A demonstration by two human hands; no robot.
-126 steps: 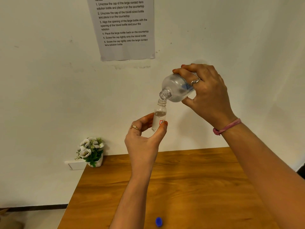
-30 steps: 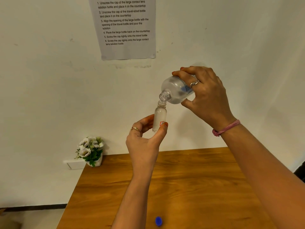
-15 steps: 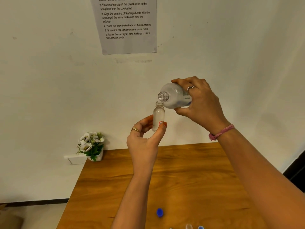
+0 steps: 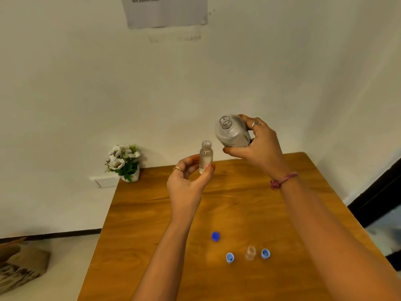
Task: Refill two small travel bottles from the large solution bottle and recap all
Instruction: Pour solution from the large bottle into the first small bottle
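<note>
My left hand (image 4: pixel 186 181) pinches a small clear travel bottle (image 4: pixel 205 156) upright, uncapped, with liquid inside, above the far half of the wooden table (image 4: pixel 152 213). Up and to its right, my right hand (image 4: pixel 258 144) grips the large solution bottle (image 4: pixel 231 132), uncapped, its open neck tilted up and toward me, apart from the small bottle. On the table near me stands a second small clear bottle (image 4: pixel 250 253), uncapped. Two light blue caps (image 4: pixel 230 257) (image 4: pixel 265 253) lie on either side of it. A dark blue cap (image 4: pixel 215 236) lies a little farther back.
A small white pot of white flowers (image 4: pixel 124 162) sits at the table's far left corner against the wall. A printed sheet (image 4: pixel 165 10) hangs on the wall above. A brown paper bag (image 4: pixel 19 266) lies on the floor at the left.
The large bottle has tipped back from pouring and its neck has lifted off the small bottle's mouth. Both hands have come down, and my view has dropped to show the table's near part.
</note>
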